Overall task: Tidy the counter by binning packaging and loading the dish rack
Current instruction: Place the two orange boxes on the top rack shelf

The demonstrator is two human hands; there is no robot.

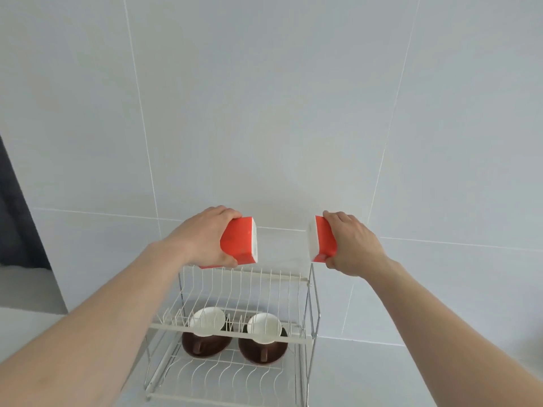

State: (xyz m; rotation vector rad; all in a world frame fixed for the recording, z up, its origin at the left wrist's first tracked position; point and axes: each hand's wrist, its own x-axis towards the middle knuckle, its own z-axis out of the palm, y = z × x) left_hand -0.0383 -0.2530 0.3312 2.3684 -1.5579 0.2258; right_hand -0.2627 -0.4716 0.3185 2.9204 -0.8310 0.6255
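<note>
Orange square cups, one (239, 240) gripped in the left hand (202, 237) and one (320, 240) in the right hand (349, 245), hover above the dish rack (241, 277), likely next lowered onto its top tier.

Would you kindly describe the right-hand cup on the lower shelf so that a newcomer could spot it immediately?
Find the white wire two-tier dish rack against the grey tiled wall. On its lower shelf two white-lined brown cups sit on brown saucers. Yours is the right-hand cup, nearer the rack's chrome upright, below the right hand.
</note>
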